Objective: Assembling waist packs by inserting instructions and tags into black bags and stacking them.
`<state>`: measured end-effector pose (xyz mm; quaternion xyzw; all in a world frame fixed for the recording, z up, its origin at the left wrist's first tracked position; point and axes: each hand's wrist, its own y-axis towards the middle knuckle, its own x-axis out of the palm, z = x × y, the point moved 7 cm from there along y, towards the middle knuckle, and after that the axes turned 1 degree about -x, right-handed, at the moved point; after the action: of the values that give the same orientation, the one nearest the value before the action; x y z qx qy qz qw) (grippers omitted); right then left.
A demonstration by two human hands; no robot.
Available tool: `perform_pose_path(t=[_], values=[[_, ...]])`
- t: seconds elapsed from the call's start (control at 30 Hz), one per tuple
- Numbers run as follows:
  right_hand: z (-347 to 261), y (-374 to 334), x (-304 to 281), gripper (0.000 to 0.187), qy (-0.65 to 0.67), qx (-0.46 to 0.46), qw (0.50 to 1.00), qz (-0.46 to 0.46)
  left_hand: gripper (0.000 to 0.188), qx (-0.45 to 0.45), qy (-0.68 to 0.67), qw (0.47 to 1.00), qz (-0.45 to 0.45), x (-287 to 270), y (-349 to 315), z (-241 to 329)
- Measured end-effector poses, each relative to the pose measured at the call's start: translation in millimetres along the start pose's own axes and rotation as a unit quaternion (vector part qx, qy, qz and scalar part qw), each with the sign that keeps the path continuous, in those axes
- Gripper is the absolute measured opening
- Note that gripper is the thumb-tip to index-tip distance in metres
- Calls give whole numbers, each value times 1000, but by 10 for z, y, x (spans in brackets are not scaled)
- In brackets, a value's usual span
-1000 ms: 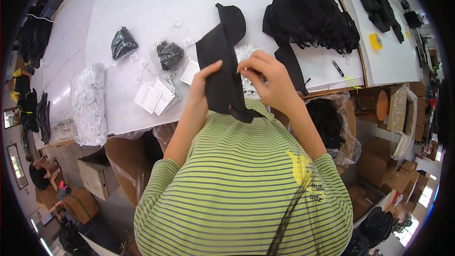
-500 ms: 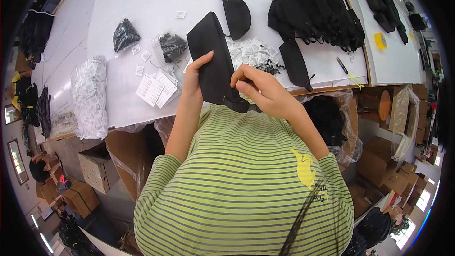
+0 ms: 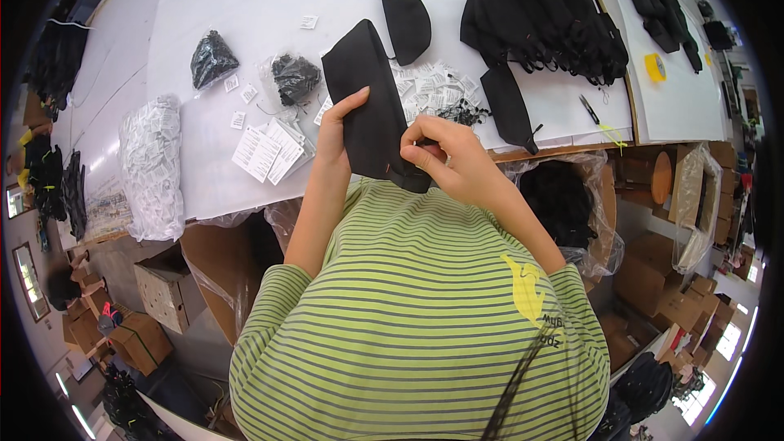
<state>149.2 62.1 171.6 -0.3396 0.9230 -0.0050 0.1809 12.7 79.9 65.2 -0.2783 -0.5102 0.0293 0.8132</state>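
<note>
Currently mid-inspection: left hand (image 3: 336, 132) grips black pouch (image 3: 371, 106) by its edge, right hand (image 3: 447, 159) pinches its lower end. Next likely needs a steady pinch.

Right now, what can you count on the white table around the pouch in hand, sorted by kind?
Black pouch in hand: 1
Loose black pouches lying singly on the table: 2
Clear bags of small black parts: 2
Yellow tape roll: 1
Pen: 1
Total: 7, leaving out the heaped black pouches, too overlapped to count.
</note>
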Motion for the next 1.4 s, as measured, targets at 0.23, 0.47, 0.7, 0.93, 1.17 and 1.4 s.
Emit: perform_pose_path(t=[0.23,0.47,0.7,0.93,1.17,1.4], values=[[-112,-26,-67,53,-336,-118,913,198,30,102,133,983,80,65,-7,-9],[786,130,-100,54,-56,12,987,151,37,64,199,977,35,118,-19,-187],[1130,97,-92,46,139,109,980,87,37,191,329,918,108,-117,137,107],[1584,-474,-1201,33,-134,86,867,472,50,284,639,687,198,-972,419,401],[2661,-1052,-1476,41,-175,255,820,482,74,304,811,441,237,-1250,349,316],[2006,-875,-1233,27,-492,179,658,541,38,303,810,420,276,-1042,213,384]])
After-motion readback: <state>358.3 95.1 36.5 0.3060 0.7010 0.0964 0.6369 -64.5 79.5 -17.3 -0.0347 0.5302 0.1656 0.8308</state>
